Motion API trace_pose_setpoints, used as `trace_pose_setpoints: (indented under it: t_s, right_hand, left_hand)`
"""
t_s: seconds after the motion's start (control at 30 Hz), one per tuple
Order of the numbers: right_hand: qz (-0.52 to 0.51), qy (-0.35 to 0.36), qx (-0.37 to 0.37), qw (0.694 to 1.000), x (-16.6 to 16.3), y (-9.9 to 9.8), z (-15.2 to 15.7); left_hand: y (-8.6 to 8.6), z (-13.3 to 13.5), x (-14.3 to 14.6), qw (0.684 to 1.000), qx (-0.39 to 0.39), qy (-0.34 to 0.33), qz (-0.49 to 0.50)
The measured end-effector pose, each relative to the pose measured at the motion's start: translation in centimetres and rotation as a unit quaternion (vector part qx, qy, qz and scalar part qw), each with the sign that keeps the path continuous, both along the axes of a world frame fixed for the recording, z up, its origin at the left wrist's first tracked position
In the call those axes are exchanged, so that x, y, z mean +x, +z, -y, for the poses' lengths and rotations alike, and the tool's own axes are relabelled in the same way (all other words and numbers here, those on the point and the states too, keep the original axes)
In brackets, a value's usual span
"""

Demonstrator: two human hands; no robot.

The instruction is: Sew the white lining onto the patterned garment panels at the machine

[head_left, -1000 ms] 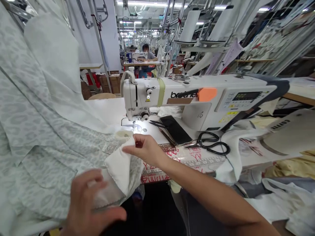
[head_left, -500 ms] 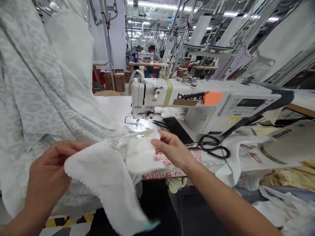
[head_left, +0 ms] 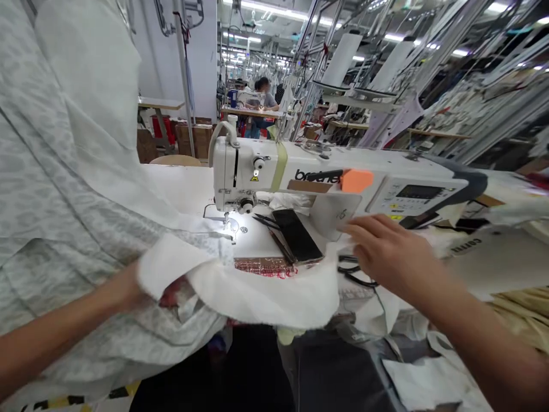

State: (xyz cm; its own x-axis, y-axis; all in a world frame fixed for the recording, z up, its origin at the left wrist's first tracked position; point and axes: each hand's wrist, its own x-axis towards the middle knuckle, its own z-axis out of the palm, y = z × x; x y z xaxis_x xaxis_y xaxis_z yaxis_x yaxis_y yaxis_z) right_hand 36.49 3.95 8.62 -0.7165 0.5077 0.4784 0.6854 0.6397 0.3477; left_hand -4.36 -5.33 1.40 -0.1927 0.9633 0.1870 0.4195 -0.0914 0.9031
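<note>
A curved white fabric piece (head_left: 274, 294) stretches across the front of the sewing machine (head_left: 283, 171). At its right end my right hand (head_left: 386, 252), a little blurred, has its fingers closed on the raised edge. My left hand (head_left: 135, 286) reaches in under a white flap (head_left: 171, 263) on the left; its fingers are hidden by cloth. Joined to these pieces is a large pale grey garment fabric with a spotted print (head_left: 47, 171), draped down the left side. Part of it lies near the lit needle area (head_left: 227, 223).
A black phone-like slab (head_left: 295, 234) and dark tweezers (head_left: 278, 246) lie on the machine bed. Black-handled scissors (head_left: 358, 274) are partly covered below my right hand. White thread cones (head_left: 341, 60) stand behind. Cloth scraps (head_left: 429, 380) lie at lower right. A co-worker (head_left: 263, 97) sits farther back.
My right hand has moved right, drawing the white piece out sideways. My left hand has moved right and under the cloth. The view has shifted slightly, and the scissors are now partly covered.
</note>
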Motion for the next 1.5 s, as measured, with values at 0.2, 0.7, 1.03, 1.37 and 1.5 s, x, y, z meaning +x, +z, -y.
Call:
trace_pose_setpoints:
  t_s: [0.2, 0.7, 1.03, 1.37, 1.5]
  right_hand:
    - [-0.007, 0.12, -0.138, 0.983, -11.0, -4.1, -2.6]
    - [-0.011, 0.05, -0.227, 0.972, -18.4, -8.9, -9.4]
    - [-0.074, 0.035, -0.302, 0.95, -18.5, -9.0, -9.8]
    - [-0.103, -0.046, -0.406, 0.907, -19.1, -8.5, -9.8]
    - [-0.141, -0.058, -0.425, 0.892, -19.3, -8.6, -9.6]
  left_hand:
    - [3.1, -2.2, 0.9, 0.859, 0.06, -0.068, -0.504]
    - [3.6, -7.0, 0.3, 0.863, 0.172, -0.275, -0.388]
    - [1.4, -12.0, 3.0, 0.909, -0.113, -0.149, -0.372]
    - [2.1, -11.2, 4.1, 0.917, -0.203, -0.16, -0.304]
    - [2.2, -9.7, 2.4, 0.85, -0.165, -0.161, -0.475]
